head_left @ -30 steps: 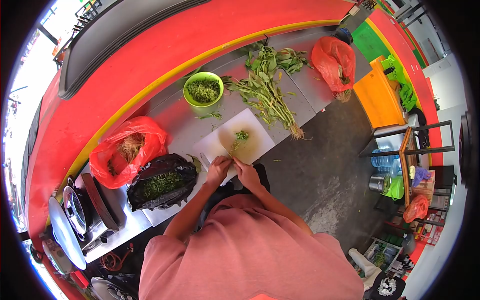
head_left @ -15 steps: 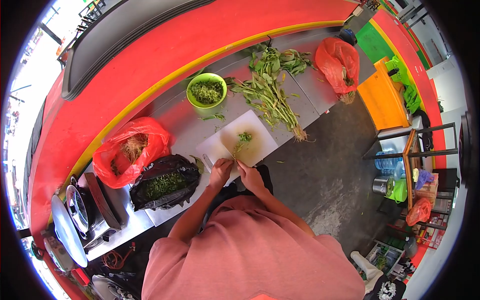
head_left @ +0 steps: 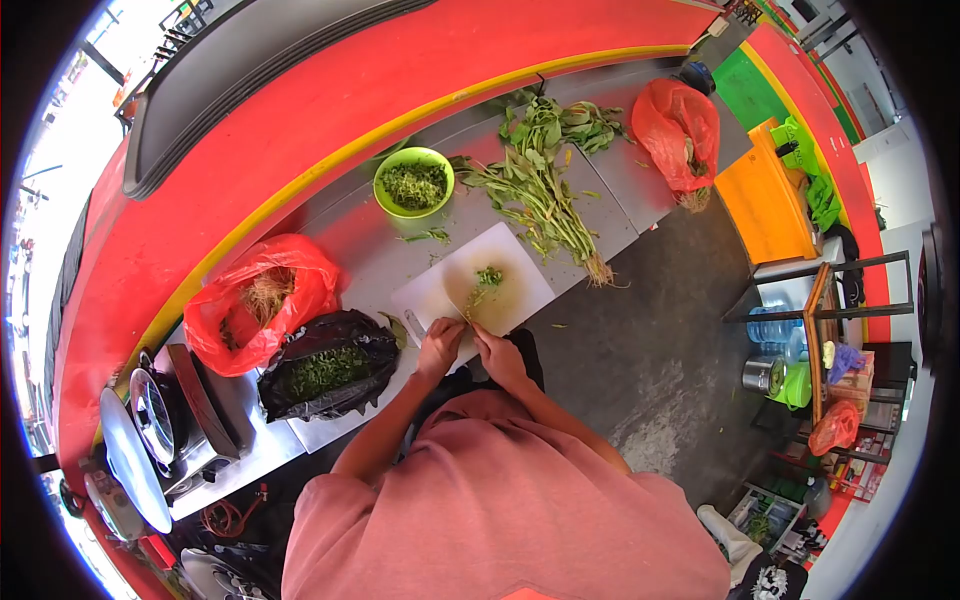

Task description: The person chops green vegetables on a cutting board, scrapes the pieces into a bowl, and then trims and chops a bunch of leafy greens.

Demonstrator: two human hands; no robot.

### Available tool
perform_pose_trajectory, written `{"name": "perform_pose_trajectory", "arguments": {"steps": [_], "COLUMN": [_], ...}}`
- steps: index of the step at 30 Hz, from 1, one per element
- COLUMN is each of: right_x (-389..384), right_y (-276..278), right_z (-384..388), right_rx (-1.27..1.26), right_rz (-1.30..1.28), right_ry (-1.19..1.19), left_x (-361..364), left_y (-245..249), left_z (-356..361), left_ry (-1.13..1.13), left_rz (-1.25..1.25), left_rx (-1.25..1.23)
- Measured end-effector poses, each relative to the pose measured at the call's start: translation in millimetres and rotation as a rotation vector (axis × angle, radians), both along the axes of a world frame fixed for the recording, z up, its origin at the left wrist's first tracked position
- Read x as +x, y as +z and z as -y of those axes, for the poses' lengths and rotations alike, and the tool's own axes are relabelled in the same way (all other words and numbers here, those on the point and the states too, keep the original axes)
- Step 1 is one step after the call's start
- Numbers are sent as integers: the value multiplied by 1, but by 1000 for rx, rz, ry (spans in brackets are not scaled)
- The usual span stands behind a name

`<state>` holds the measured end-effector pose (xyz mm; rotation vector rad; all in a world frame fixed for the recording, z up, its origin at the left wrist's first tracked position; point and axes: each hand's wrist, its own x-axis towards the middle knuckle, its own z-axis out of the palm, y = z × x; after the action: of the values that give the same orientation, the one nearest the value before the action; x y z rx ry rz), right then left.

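My left hand (head_left: 440,346) and my right hand (head_left: 499,354) are close together over the near edge of a white cutting board (head_left: 520,262). The fingers of both are pinched, their tips almost touching. A thin yellow-green stem (head_left: 470,311) shows at the fingertips; its lower end is hidden by them. Just beyond, a small heap of chopped greens (head_left: 489,275) lies on the board, over a brownish stain. Behind the board, a green bowl (head_left: 447,193) holds chopped greens. A bunch of leafy stems (head_left: 545,190) with roots lies to the right.
To my left stand a black plastic bag (head_left: 377,352) with cut greens and a red bag (head_left: 215,300) with rooty ends. Another red bag (head_left: 676,125) sits at the far right of the metal counter (head_left: 345,235). A pan (head_left: 160,410) is at the left end.
Both hands stay in nearly the same place, fingers still pinched at the board's near edge. The view has shifted very slightly; nothing else has visibly moved.
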<state>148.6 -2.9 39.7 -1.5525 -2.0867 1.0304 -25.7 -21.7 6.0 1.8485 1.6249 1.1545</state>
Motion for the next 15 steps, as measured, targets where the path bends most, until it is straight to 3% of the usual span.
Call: {"name": "perform_pose_trajectory", "arguments": {"steps": [6, 9, 15], "right_x": [-7, 1, -7], "right_y": [0, 6, -2], "right_z": [-7, -1, -7], "right_rx": [26, -78, 59], "right_rz": [74, 64, 5], "right_ry": [12, 21, 23], "left_x": [-2, 1, 0], "left_y": [1, 0, 6], "left_z": [0, 0, 4], "left_ry": [-1, 48, 10], "left_rz": [-59, -16, -137], "left_rx": [20, -2, 10]}}
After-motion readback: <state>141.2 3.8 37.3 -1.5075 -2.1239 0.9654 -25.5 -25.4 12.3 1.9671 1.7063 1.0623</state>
